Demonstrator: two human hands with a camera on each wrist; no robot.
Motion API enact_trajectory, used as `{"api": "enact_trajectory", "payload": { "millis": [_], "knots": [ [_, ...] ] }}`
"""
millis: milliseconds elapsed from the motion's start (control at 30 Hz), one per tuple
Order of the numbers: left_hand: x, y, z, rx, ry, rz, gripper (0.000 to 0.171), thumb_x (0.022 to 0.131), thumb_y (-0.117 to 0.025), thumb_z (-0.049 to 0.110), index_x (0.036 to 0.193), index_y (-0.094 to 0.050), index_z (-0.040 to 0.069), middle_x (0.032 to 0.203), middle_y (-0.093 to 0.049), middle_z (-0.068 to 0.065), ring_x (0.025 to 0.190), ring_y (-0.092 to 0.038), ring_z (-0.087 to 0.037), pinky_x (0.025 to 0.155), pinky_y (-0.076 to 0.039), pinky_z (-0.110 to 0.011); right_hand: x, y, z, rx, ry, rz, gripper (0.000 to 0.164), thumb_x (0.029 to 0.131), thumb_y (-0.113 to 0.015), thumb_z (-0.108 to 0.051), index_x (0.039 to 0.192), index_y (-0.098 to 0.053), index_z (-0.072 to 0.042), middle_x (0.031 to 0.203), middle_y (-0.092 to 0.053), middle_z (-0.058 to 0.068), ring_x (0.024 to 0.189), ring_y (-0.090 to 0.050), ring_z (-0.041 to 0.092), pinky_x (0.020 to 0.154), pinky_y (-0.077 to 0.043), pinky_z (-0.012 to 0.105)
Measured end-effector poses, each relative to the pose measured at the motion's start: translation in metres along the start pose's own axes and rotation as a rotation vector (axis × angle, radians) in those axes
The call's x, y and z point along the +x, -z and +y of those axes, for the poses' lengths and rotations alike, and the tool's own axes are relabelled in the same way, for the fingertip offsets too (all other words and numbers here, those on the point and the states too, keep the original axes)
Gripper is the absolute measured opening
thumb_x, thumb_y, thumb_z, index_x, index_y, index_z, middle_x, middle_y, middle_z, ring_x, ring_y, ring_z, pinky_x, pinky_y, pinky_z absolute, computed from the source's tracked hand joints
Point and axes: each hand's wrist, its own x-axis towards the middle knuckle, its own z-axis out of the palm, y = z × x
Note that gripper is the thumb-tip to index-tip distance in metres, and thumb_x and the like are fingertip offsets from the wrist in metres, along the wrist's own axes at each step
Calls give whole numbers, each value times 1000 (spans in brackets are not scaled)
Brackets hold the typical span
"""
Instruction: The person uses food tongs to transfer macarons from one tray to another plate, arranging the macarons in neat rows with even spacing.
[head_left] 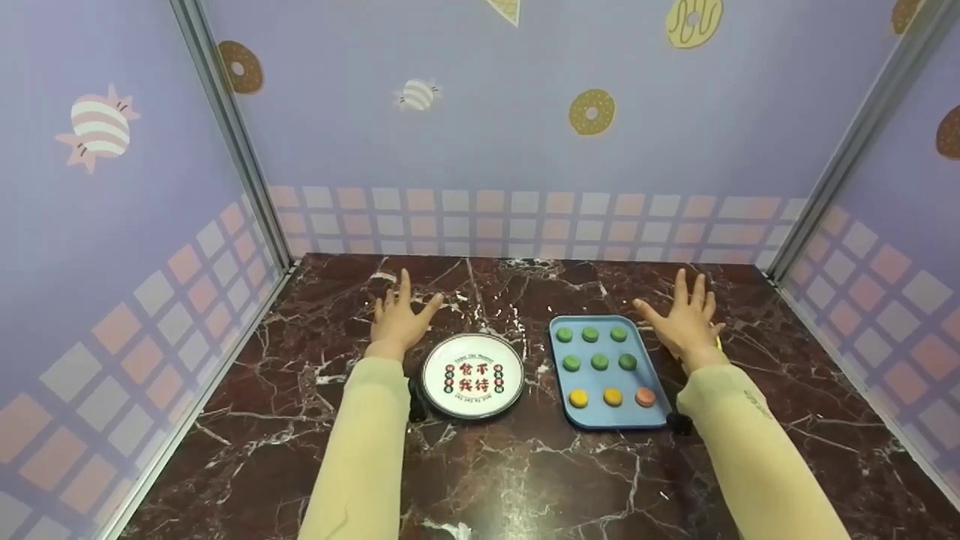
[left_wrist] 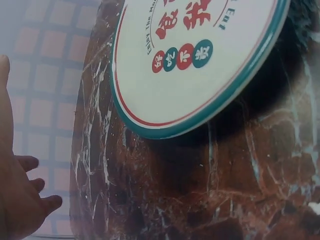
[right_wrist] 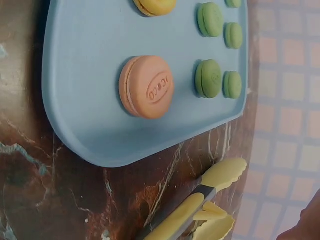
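Note:
My left hand (head_left: 397,322) is held up with its fingers spread, just left of a round white plate (head_left: 474,349) printed with red characters and edged in dark green. Spread too, and holding nothing, my right hand (head_left: 684,322) hovers beside the right edge of a blue tray (head_left: 596,381). Rows of macarons lie on that tray: several green ones (head_left: 599,361) at the back, two yellow (head_left: 613,397) and one pink (head_left: 645,397) in front. Yellow and grey tongs (right_wrist: 227,172) lie on the table right of the tray, mostly hidden by my right hand in the head view.
A dark red marbled tabletop (head_left: 517,480) carries everything. Purple walls with printed sweets enclose it at the back (head_left: 495,135), left and right, and metal posts (head_left: 240,142) stand at the back corners.

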Motion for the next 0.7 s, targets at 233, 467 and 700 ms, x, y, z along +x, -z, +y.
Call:
{"api": "enact_trajectory", "payload": {
  "millis": [233,467,700],
  "knots": [
    [-8,-4,-14,-166,16,2,96,98,-33,78,166,11,26,172,-11,-22,153,-21,-54,125,-24,-73,-9,5,12,144,-38,39,109,95,-42,-78,162,22,-21,167,33,17,153,20,55,114,4,90],
    [-18,-5,-28,-351,62,-24,86,103,-32,69,165,-18,10,166,-31,-24,151,-32,-47,127,-30,-63,-24,16,26,232,-40,45,103,100,-41,-69,162,21,-14,166,30,24,149,21,61,121,0,83],
    [-38,-13,-35,-532,76,-93,70,106,-51,50,157,-39,3,156,-45,-28,136,-52,-48,96,-64,-50,-47,25,46,270,-118,38,99,102,-39,-65,162,17,-10,165,25,29,148,18,64,122,1,82]
  ]
}}
